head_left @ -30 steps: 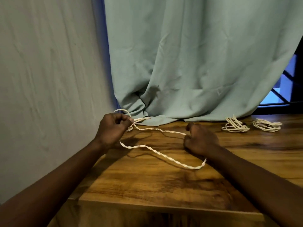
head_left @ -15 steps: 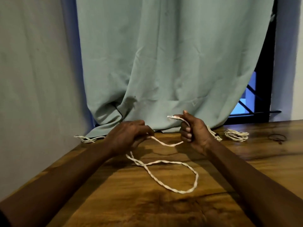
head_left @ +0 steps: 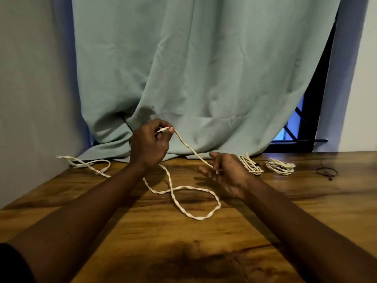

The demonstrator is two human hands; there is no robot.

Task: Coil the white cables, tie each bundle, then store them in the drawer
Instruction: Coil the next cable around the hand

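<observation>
A long twisted white cable (head_left: 195,216) lies uncoiled on the wooden table (head_left: 204,252), with one big loop at the centre and a tail (head_left: 87,164) running off to the left. My left hand (head_left: 149,148) is raised above the table and pinches the cable's end. From there the cable slopes down to my right hand (head_left: 226,172), which is palm up with relaxed fingers; the cable lies across them. Two coiled white bundles (head_left: 251,165) (head_left: 280,166) sit at the back right. No drawer is in view.
A green curtain (head_left: 193,78) hangs behind and drapes onto the table's back edge. A wall stands close on the left. A small black loop (head_left: 326,172) lies at the far right, below a dark window (head_left: 306,129).
The cable's end has passed from my right hand to my left, which has lifted it. My right hand has opened and turned palm up. The loop on the table has shifted slightly.
</observation>
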